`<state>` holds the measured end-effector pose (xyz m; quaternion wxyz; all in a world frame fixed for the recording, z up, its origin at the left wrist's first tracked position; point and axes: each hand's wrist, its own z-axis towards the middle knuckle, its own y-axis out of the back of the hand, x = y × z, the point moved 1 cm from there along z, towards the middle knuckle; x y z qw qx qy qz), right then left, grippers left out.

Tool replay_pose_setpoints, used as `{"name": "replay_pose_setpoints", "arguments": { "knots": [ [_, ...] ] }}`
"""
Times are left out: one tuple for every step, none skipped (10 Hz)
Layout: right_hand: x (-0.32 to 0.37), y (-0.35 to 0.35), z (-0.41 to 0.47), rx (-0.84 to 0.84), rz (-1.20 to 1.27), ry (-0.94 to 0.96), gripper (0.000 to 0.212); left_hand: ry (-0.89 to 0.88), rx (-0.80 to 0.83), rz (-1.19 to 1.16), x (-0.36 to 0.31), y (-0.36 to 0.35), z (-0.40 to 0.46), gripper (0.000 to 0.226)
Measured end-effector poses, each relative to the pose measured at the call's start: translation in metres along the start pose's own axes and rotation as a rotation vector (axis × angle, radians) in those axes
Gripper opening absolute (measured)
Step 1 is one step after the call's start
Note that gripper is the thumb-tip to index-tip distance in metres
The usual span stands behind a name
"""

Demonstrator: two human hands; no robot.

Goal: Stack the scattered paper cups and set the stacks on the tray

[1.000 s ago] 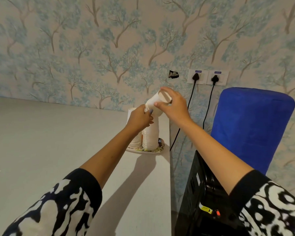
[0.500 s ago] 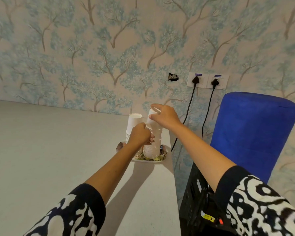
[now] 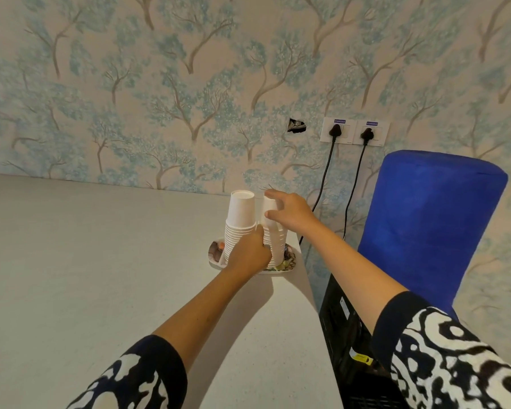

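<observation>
Two stacks of upside-down white paper cups stand side by side on a small patterned tray [image 3: 290, 259] at the counter's far right corner. The left stack [image 3: 240, 221] stands free. My left hand [image 3: 249, 252] grips the lower part of the right stack [image 3: 275, 242]. My right hand [image 3: 289, 210] rests on the top cup of that right stack, thumb and fingers around it. The bases of both stacks are partly hidden by my left hand.
The pale counter [image 3: 101, 261] ends just right of the tray. Beyond the edge stands a black water dispenser [image 3: 348, 329] with a blue-covered bottle [image 3: 425, 231]. Two black cables [image 3: 325, 178] hang from wall sockets [image 3: 354, 131] behind the tray.
My right hand has brought a tilted cup down onto the right stack and pressed it on. My left hand has slid lower on that stack. The camera view has moved closer.
</observation>
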<state>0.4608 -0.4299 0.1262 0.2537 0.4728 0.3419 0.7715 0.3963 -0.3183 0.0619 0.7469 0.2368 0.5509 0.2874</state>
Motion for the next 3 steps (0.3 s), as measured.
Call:
{"name": "replay_pose_setpoints", "arguments": {
  "knots": [
    [-0.001, -0.004, -0.008, 0.006, -0.005, -0.025, 0.069, -0.097, -0.089, 0.048, 0.004, -0.001, -0.011, 0.025],
    [-0.002, -0.007, -0.024, -0.091, 0.027, -0.047, 0.076, -0.223, -0.301, 0.146, 0.015, 0.005, -0.031, 0.025],
    [-0.001, -0.007, -0.039, -0.236, -0.061, -0.032, 0.074, -0.341, -0.38, 0.292, 0.026, 0.013, -0.04, 0.023]
  ]
}}
